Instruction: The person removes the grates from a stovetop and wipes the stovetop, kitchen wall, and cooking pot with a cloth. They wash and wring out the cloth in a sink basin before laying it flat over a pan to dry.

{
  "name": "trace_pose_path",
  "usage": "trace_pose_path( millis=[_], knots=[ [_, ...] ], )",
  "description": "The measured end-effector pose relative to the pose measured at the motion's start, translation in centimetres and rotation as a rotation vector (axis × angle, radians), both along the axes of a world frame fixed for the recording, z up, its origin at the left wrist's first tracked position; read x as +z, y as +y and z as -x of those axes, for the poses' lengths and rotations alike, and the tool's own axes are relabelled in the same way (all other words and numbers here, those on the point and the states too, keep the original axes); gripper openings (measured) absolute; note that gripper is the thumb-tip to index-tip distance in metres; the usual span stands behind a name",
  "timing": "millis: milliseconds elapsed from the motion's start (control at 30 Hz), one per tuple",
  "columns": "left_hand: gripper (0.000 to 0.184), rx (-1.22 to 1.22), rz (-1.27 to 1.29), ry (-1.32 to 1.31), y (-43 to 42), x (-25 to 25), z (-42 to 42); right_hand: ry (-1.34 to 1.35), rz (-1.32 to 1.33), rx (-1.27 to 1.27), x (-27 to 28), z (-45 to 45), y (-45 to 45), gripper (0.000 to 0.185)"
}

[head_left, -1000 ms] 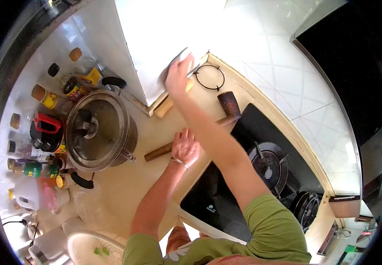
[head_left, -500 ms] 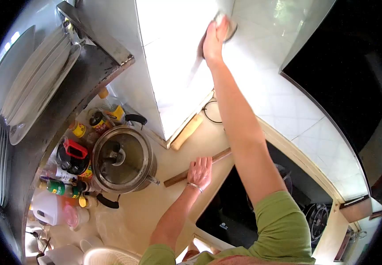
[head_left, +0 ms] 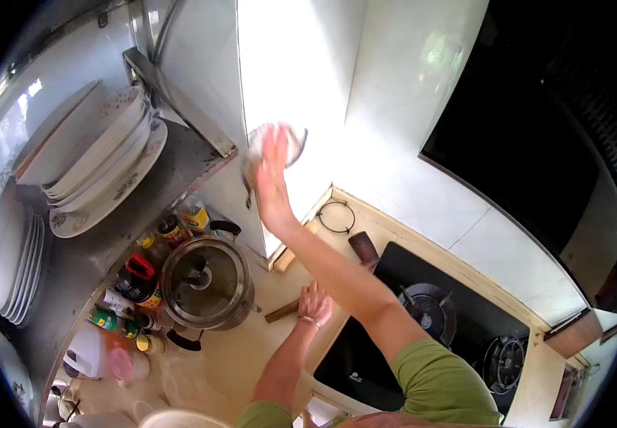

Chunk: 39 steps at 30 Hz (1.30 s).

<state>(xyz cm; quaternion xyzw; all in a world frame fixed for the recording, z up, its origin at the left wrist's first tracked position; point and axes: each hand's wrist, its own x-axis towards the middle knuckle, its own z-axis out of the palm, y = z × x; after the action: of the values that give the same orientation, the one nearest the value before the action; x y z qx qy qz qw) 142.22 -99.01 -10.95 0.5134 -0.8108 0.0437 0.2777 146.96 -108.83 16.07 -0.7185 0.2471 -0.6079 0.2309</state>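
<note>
My right hand presses a pale, dark-edged cloth flat against the white tiled wall, its fingers stretched over it. Both are smeared by motion. On the counter, my left hand, with a bracelet at the wrist, lies with its fingers extended over a brown wooden stick. Part of that stick is hidden under the hand. A light wooden handle lies at the foot of the wall, partly behind my right forearm.
A lidded steel pot stands left of my left hand, with sauce bottles behind it. Plates stand on a metal shelf. A black gas stove, a wire ring and a dark range hood are at right.
My right hand has swept the cloth left and down, from near the wall corner onto the left wall face. My left hand stays on the stick. The view has shifted.
</note>
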Motion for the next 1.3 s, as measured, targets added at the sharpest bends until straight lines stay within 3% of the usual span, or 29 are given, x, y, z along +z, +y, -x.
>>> trace_pose_path(
  millis=[67,167,233,300,400,500,633,700,767,900,967,1033,1167,1233,1300],
  knots=[
    [0.017,0.093,0.008,-0.131,1.1,3.3,-0.2,-0.001,0.138,0.024,6.5,-0.1,-0.2,0.056],
    [0.015,0.13,0.052,-0.097,1.0,3.8,-0.1,0.047,0.374,-0.02,13.7,0.4,-3.1,0.055],
    [0.016,0.116,0.038,-0.102,1.0,3.2,-0.1,0.048,0.479,-0.137,17.9,0.8,-5.2,0.054],
    [0.018,0.107,0.019,-0.06,0.7,2.8,0.0,-0.006,0.826,-0.365,21.7,1.6,-9.1,0.048],
    [0.019,0.097,-0.016,-0.074,0.7,3.1,0.0,-0.045,0.72,-0.407,25.5,3.3,-12.8,0.048],
    [0.021,0.107,-0.021,-0.086,0.8,3.3,0.0,-0.082,0.567,-0.482,25.8,6.8,-18.5,0.049],
    [0.021,0.113,0.018,-0.114,0.7,3.7,-0.1,-0.191,0.41,-0.689,17.7,9.3,-23.5,0.044],
    [0.021,0.128,0.03,-0.125,0.5,3.6,0.0,-0.244,0.112,-0.407,12.2,9.7,-21.3,0.052],
    [0.02,0.124,0.032,-0.119,0.3,3.5,0.1,-0.287,-0.005,-0.354,7.0,9.7,-19.7,0.052],
    [0.02,0.124,-0.012,-0.152,0.6,3.8,0.1,-0.239,-0.235,-0.475,-7.5,9.3,-20.4,0.054],
    [0.024,0.08,-0.13,-0.088,0.4,3.3,0.0,-0.46,-0.509,-0.314,-14.6,8.5,-19.2,0.055],
    [0.022,0.086,-0.168,-0.151,0.4,3.1,0.0,-0.475,-0.637,-0.316,-16.9,6.9,-14.1,0.056],
    [0.019,0.074,-0.179,-0.192,0.6,3.2,0.0,-0.608,-0.782,-0.184,-19.7,3.7,-12.1,0.057],
    [0.017,0.063,-0.094,-0.131,0.5,2.2,0.0,-0.304,-0.704,-0.266,-13.5,2.7,-6.7,0.058],
    [0.015,0.056,-0.016,-0.074,0.7,2.4,-0.1,-0.252,-0.46,-0.24,-11.2,2.6,-6.7,0.058]
  ],
)
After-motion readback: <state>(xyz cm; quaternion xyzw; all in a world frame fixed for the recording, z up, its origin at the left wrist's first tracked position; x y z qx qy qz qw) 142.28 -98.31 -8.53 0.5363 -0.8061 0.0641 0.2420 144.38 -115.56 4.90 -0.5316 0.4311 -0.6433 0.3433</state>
